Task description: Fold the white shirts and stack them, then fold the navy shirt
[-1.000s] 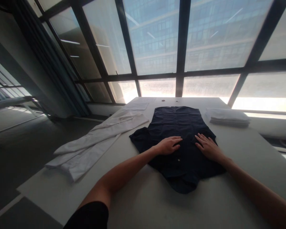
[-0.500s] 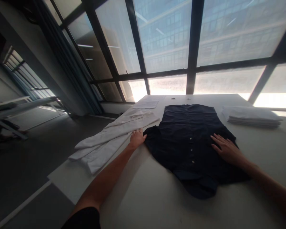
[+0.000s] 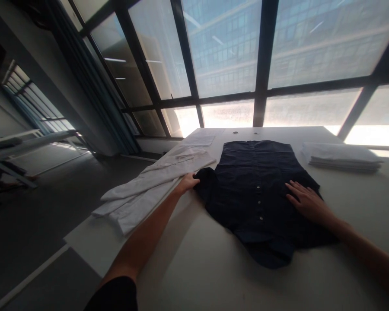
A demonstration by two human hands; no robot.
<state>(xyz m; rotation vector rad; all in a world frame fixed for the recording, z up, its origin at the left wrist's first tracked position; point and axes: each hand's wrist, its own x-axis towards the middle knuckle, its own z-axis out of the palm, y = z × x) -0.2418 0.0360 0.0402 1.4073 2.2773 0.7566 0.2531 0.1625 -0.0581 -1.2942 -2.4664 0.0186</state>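
Note:
A dark navy button-up shirt (image 3: 246,185) lies front side up on the white table (image 3: 188,268), its collar toward me and pale buttons down the middle. At the shirt's left side, my left hand (image 3: 187,183) is closed on the end of its sleeve (image 3: 205,181), which is slightly raised. My right hand (image 3: 307,202) rests flat on the right part of the shirt, fingers stretched out and pointing left. Beside my left forearm lies a white garment (image 3: 142,190) in long folds.
A stack of folded white cloth (image 3: 343,157) sits at the table's right. Toward the far left corner lies a sheet of paper (image 3: 197,141). Large windows (image 3: 227,47) rise behind the table, and a dark curtain (image 3: 87,82) hangs to the left.
The fingers of my left hand have closed on the sleeve end and lifted it a little. My right hand stays flat on the shirt.

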